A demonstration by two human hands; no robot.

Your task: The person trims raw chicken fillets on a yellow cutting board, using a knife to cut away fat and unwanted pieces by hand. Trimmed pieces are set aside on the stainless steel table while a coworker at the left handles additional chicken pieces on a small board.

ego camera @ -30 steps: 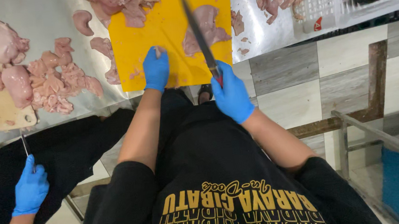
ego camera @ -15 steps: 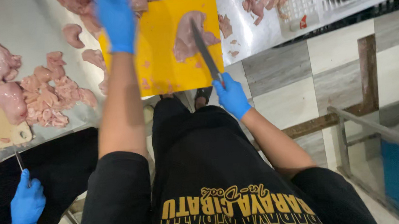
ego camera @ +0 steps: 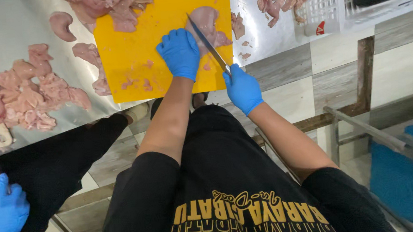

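My left hand (ego camera: 179,52) pressed chicken piece (ego camera: 206,26) on yellow board (ego camera: 130,63); right hand (ego camera: 242,88) gripped knife (ego camera: 207,42), blade on meat. Cut barely begun. Trimmed pile (ego camera: 31,101) on table (ego camera: 11,28); more whole pieces (ego camera: 111,6) waited.

The left hand (ego camera: 179,52), stretched far up the yellow cutting board (ego camera: 129,53) toward the meat heap at its top edge 0.5 s ago, is now drawn back to mid-board and rests against the near side of the chicken piece (ego camera: 206,26). 1 s ago it lay flat by the board's near edge. The knife (ego camera: 207,42) in the right hand (ego camera: 242,88) now lies across that piece's near side, lower and closer to the left hand. The co-worker's gloved hand (ego camera: 6,211) sits slightly lower left.
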